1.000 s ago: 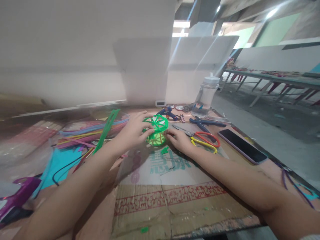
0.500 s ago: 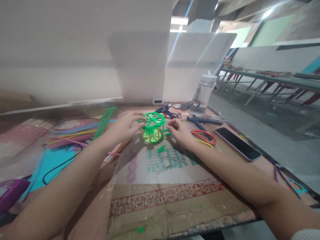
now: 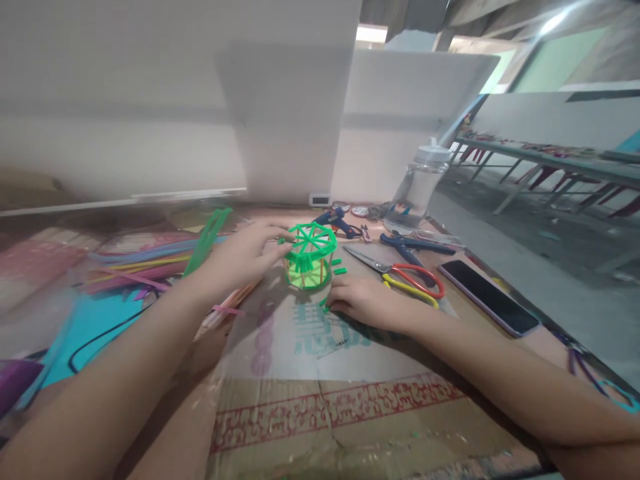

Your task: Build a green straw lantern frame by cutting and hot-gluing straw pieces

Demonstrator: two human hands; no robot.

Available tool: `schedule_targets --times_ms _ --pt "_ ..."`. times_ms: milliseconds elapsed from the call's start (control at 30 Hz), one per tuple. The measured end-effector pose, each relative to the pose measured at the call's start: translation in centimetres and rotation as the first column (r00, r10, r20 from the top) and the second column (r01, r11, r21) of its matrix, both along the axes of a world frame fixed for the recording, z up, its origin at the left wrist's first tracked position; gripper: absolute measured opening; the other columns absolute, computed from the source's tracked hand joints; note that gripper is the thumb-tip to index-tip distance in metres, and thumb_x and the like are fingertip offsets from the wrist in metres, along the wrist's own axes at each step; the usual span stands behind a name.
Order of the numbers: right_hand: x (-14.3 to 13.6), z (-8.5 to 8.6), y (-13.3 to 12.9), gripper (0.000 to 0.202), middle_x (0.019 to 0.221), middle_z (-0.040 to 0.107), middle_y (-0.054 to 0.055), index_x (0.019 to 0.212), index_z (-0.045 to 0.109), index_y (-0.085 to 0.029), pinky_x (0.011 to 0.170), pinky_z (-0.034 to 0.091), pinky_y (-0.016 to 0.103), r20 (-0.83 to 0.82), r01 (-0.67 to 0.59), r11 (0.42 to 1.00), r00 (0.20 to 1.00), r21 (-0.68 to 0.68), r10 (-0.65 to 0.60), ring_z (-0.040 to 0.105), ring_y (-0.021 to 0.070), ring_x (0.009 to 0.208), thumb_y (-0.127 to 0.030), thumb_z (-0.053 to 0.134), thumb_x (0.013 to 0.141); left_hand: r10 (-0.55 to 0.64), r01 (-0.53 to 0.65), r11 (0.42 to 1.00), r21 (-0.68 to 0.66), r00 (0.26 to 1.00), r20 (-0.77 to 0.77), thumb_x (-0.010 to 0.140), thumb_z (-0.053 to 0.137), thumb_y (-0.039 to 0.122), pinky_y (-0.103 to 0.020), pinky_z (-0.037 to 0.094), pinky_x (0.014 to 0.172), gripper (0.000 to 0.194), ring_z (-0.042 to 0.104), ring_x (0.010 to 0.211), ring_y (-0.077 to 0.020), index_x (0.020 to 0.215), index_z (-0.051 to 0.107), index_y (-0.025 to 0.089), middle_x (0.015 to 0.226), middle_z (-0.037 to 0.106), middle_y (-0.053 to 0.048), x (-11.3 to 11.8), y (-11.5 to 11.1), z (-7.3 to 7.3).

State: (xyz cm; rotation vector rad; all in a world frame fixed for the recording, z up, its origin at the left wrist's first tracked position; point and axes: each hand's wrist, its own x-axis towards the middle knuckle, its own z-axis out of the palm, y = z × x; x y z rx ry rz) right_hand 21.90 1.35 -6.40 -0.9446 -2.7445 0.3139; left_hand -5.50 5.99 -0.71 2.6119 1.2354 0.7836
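A small round cage-like model (image 3: 313, 250) stands upright on the sheet, with a spoked green top ring, thin orange-brown posts and a yellow-green base. My left hand (image 3: 250, 257) reaches it from the left, its thumb and fingers closed on the edge of the top ring. Lower and to the right, my right hand (image 3: 365, 300) rests near the sheet with its fingers bent together over a small green piece (image 3: 324, 305), mostly hidden beneath the fingertips. Two short green strips (image 3: 339, 271) lie between the model and my right hand.
Scissors (image 3: 410, 275) with red and yellow handles, blue pliers (image 3: 415, 245) and a phone (image 3: 487, 297) lie to the right. Behind are a blue glue gun (image 3: 337, 220) and a clear water bottle (image 3: 414, 190). Coloured strips (image 3: 145, 267) and blue sheets (image 3: 95, 333) cover the left.
My right hand has moved down and toward me, from beside the model to the small green piece, uncovering the scissor blades. My left hand stays at the model. The view has shifted slightly.
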Motion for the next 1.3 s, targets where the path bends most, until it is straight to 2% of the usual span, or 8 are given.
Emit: schedule_targets --times_ms 133,233,300,433,700,900,1100,1300 --pt "0.0 0.3 -0.1 0.009 0.094 0.073 0.01 0.092 0.072 -0.016 0.081 0.052 0.034 0.003 0.04 0.999 0.999 0.0 -0.04 0.068 0.0221 0.089 -0.012 0.063 0.094 0.005 -0.005 1.0 0.031 1.0 0.014 0.098 0.052 0.047 -0.049 0.044 0.114 0.042 0.061 0.129 -0.0302 0.117 0.075 0.018 0.135 0.069 -0.012 0.1 -0.2 0.0" --pt "0.4 1.5 -0.1 0.008 0.086 0.074 0.007 0.095 0.066 -0.018 0.073 0.052 0.032 -0.121 0.183 0.97 0.972 -0.163 -0.203 0.069 0.0201 0.078 -0.014 0.059 0.094 0.023 -0.025 0.998 0.057 0.999 0.041 0.098 0.053 0.047 -0.048 0.047 0.112 0.041 0.063 0.125 -0.0299 0.116 0.075 0.017 0.131 0.071 -0.012 0.2 -0.7 0.4" --pt "0.8 2.1 0.1 0.008 0.085 0.076 0.005 0.1 0.063 -0.02 0.072 0.054 0.032 -0.237 0.184 0.903 0.927 -0.387 -0.291 0.072 0.019 0.078 -0.016 0.057 0.095 0.03 -0.035 0.996 0.08 0.997 0.065 0.098 0.054 0.046 -0.047 0.048 0.111 0.041 0.064 0.123 -0.0297 0.117 0.075 0.017 0.131 0.07 -0.012 0.4 -1.1 0.9" --pt "1.2 1.9 0.7 0.014 0.091 0.08 0.005 0.107 0.063 -0.021 0.083 0.057 0.034 -0.345 -0.041 0.667 0.879 -0.744 -0.329 0.077 0.0186 0.088 -0.024 0.067 0.093 0.027 -0.036 0.993 0.115 0.996 0.082 0.096 0.054 0.041 -0.047 0.048 0.11 0.035 0.063 0.124 -0.0292 0.113 0.076 0.019 0.132 0.068 -0.012 0.7 -2.0 1.6" --pt "-0.6 -1.1 0.0 0.038 0.091 0.078 0.006 0.089 0.069 -0.016 0.092 0.058 0.036 -0.496 -0.301 0.467 0.782 -0.831 -0.378 0.075 0.0167 0.089 -0.054 0.076 0.089 -0.006 -0.003 0.992 0.122 0.997 0.071 0.099 0.051 0.041 -0.048 0.048 0.109 0.036 0.064 0.124 -0.0289 0.113 0.076 0.018 0.134 0.067 -0.013 0.8 -2.4 1.8" --pt "-0.9 -0.9 0.5 0.042 0.096 0.08 0.008 0.089 0.076 -0.016 0.096 0.057 0.037 -0.587 -0.202 0.666 0.689 -0.718 -0.424 0.075 0.017 0.089 -0.058 0.077 0.085 -0.005 -0.003 0.993 0.116 0.997 0.075 0.099 0.053 0.039 -0.046 0.048 0.107 0.034 0.065 0.121 -0.029 0.112 0.076 0.017 0.13 0.069 -0.012 1.0 -2.8 2.0" --pt "-0.7 2.2 -0.3 0.036 0.084 0.08 0.005 0.089 0.074 -0.017 0.077 0.061 0.033 -0.594 -0.156 0.654 0.607 -0.74 -0.528 0.075 0.0153 0.072 -0.052 0.082 0.081 -0.109 0.093 0.981 0.173 0.99 0.089 0.099 0.059 0.035 -0.039 0.05 0.09 0.024 0.067 0.099 -0.0247 0.1 0.079 0.021 0.099 0.074 -0.006 2.4 -4.6 2.5" --pt "-2.1 3.0 -2.2 0.037 0.077 0.079 0.004 0.082 0.072 -0.018 0.074 0.061 0.034 -0.538 -0.129 0.63 0.666 -0.766 -0.517 0.074 0.0163 0.068 -0.054 0.08 0.082 -0.247 0.236 0.966 0.109 0.963 0.104 0.098 0.065 0.025 -0.035 0.047 0.083 0.014 0.065 0.092 -0.0217 0.091 0.076 0.021 0.094 0.072 -0.003 4.2 -5.6 1.2"
